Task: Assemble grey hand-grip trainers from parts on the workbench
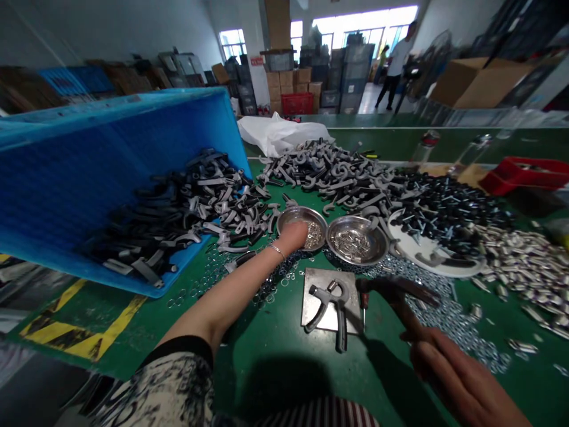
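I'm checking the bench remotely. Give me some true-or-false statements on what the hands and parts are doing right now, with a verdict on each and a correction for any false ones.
1. The left hand is in the left steel bowl. True.
2. The bracelet is on the right wrist. False: it is on the left wrist.
3. The right hand holds a hammer. True.
4. The blue plastic crate sits level. False: it is tipped, with grey and black grip handles spilling onto the green bench.
5. The right steel bowl holds black screws. False: it holds short silver cylinders.
6. An assembled hand gripper lies on a metal plate. True.
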Available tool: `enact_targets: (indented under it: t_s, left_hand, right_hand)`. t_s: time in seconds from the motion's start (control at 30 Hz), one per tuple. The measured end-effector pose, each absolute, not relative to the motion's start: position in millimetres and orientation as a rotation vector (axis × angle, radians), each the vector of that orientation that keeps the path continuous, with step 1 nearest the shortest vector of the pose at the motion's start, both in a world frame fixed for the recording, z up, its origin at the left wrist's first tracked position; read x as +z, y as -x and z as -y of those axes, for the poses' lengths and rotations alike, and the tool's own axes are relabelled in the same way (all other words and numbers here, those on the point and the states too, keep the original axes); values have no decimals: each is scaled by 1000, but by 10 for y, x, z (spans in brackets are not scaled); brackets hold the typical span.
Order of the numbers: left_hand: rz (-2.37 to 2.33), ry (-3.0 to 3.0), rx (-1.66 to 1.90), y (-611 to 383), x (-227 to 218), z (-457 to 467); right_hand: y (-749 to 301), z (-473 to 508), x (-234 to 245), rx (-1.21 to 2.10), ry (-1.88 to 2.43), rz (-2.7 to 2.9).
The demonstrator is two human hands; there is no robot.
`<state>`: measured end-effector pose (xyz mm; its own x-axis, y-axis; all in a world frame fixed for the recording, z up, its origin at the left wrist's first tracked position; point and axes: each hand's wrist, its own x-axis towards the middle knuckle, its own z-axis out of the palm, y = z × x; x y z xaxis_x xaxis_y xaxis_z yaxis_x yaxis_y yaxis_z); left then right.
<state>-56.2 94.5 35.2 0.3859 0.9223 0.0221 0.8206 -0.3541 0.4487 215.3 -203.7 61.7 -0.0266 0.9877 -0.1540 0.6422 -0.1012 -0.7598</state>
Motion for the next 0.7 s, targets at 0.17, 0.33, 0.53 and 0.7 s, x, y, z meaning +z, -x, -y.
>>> enact_targets:
  t_s: [0.17, 0.33, 0.53, 0.7]
  left_hand:
    - [-1364, -2274, 586, 599, 450, -700]
    - [-1086, -2093, 800, 781, 439, -77]
    - [-1071, -2065, 646, 619, 259, 171]
    - [-1020, -2164, 535, 312, 137, 43]
  right_hand:
    - [-1862, 1748, 579, 1080, 1767, 1891]
    - [-1816, 1713, 500, 1163, 1694, 1814]
    - [-1867, 1701, 280, 1394, 1777, 1517]
    - [-1903, 1792, 252, 1606, 1747, 874]
